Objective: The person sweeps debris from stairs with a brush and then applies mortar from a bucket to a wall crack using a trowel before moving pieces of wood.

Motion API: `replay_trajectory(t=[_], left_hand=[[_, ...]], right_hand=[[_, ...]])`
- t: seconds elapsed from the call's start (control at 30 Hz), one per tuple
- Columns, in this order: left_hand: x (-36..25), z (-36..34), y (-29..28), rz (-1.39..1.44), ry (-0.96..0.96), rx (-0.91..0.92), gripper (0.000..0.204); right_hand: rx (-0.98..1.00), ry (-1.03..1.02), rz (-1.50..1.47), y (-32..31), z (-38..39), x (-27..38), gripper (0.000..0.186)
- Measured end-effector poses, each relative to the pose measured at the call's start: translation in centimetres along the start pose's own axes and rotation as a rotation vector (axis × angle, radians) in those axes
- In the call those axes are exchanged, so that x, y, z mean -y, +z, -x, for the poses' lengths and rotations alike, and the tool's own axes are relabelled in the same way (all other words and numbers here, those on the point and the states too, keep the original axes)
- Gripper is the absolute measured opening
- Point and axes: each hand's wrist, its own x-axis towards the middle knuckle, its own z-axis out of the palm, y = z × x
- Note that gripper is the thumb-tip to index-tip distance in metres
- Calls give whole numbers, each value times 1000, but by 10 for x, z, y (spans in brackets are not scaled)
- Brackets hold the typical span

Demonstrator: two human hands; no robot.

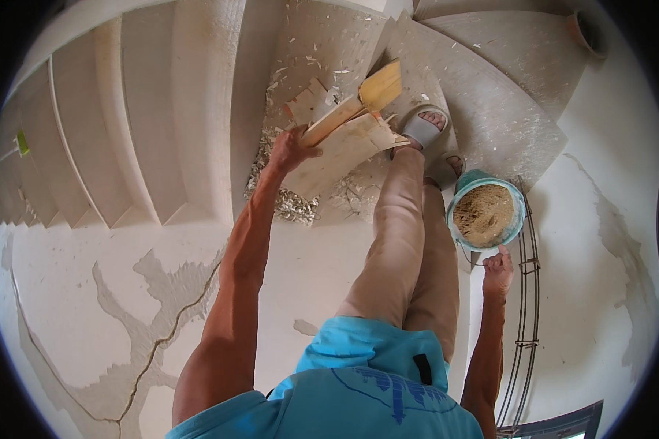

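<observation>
On a dusty concrete staircase [483,102], a person in a blue shirt climbs with both hands full; the left hand [289,148] is clamped on a bundle of flat wooden boards [340,139], held out ahead over a step strewn with wood shavings [289,201]; the right hand [498,269] closes around the handle of a teal bucket [486,214] of sandy material hanging beside the right leg; a sandalled foot [423,126] rests on the step above.

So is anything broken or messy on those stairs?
Yes. Wood scraps and chips litter the steps below the splintered boards in the left hand. The plaster wall is cracked. The right hand carries a bucket of sand.
</observation>
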Motion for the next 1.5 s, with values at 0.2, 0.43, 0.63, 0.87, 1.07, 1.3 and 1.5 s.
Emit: replay_trajectory(t=[0.2, 0.43, 0.63, 0.87, 1.07, 1.3, 1.5], left_hand=[[71, -56, 27, 31, 85, -65, 60], [63, -108, 6, -181, -15, 84, 88], [61, -119, 8, -231, -34, -11, 116], [74, -127, 3, -103, -72, 65, 109], [53, -118, -7, -104, -175, 49, 91], [54, -87, 4, -223, -131, -114, 82], [44, -74, 4, 11, -181, -29, 74]], right_hand=[[5, 15, 31, -6, -1, 1, 31], [40, 7, 46, -5, -8, 2, 35], [35, -10, 64, 1, -14, 3, 37], [110, -13, 52, 10, -20, 3, 37], [30, -9, 63, 25, -18, 1, 37], [101, 3, 20, 20, -23, -1, 35], [75, 7, 29, 23, -24, -1, 32]])
